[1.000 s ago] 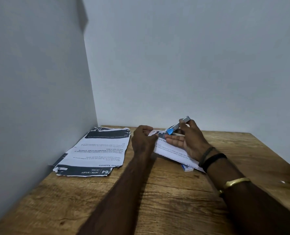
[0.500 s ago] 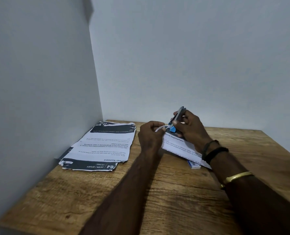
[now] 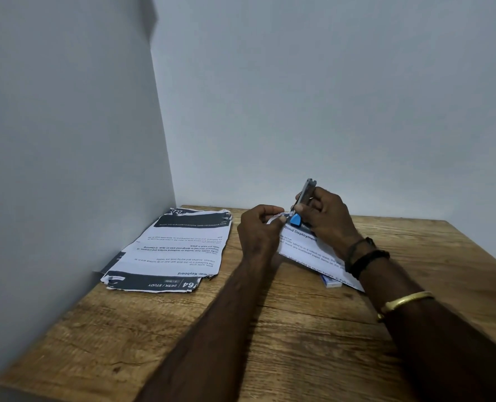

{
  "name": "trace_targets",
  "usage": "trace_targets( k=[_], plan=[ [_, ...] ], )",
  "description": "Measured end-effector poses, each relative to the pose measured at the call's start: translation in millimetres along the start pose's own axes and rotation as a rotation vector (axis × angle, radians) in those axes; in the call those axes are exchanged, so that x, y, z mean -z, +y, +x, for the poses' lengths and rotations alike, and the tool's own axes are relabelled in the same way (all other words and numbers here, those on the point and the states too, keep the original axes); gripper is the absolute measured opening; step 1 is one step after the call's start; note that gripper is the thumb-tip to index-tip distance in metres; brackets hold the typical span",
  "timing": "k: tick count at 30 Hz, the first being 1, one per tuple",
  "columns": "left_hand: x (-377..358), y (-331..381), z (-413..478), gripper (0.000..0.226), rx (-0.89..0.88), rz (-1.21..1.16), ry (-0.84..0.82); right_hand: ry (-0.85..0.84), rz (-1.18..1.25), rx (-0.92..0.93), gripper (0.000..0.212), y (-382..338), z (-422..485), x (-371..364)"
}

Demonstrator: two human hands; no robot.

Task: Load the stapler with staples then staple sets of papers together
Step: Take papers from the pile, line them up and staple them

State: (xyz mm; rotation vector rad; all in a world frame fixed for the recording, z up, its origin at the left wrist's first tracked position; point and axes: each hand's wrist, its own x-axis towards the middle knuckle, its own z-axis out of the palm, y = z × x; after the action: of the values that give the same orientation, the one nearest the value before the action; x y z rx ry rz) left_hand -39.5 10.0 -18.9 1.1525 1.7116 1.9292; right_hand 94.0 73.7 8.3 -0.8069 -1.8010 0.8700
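Observation:
My right hand (image 3: 325,216) grips a small metal stapler with a blue base (image 3: 301,204), tilted steeply with its grey end pointing up. My left hand (image 3: 258,230) pinches the curled corner of a printed paper set (image 3: 307,250) right at the stapler's blue tip. That paper set lies on the wooden table under both hands. A small blue and white staple box (image 3: 331,282) peeks out from under the paper's near edge.
A second stack of printed papers (image 3: 171,253) lies at the left against the grey wall. The wooden table (image 3: 270,338) sits in a corner, with walls to the left and behind. Bare wood lies in front of my arms.
My right hand has swung the stapler from a low slant to nearly upright. My left hand has closed in on the paper's corner by the stapler's tip. The view shifted slightly.

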Motion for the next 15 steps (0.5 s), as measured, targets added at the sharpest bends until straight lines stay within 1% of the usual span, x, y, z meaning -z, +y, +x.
trace_targets(
  k=[4, 9, 15],
  plan=[
    [-1.7, 1.0, -1.1, 0.012, -0.003, 0.0, -0.008, 0.031, -0.078, 0.019, 0.014, -0.5, -0.1, -0.7],
    [-1.4, 2.3, -1.3, 0.011, -0.006, 0.009, -0.012, 0.065, -0.103, 0.011, 0.011, -2.9, -0.8, -1.7],
    [-1.7, 3.2, -2.1, 0.012, -0.001, 0.004, -0.016, 0.095, -0.13, 0.023, 0.014, -7.7, -4.5, -3.1]
  ],
)
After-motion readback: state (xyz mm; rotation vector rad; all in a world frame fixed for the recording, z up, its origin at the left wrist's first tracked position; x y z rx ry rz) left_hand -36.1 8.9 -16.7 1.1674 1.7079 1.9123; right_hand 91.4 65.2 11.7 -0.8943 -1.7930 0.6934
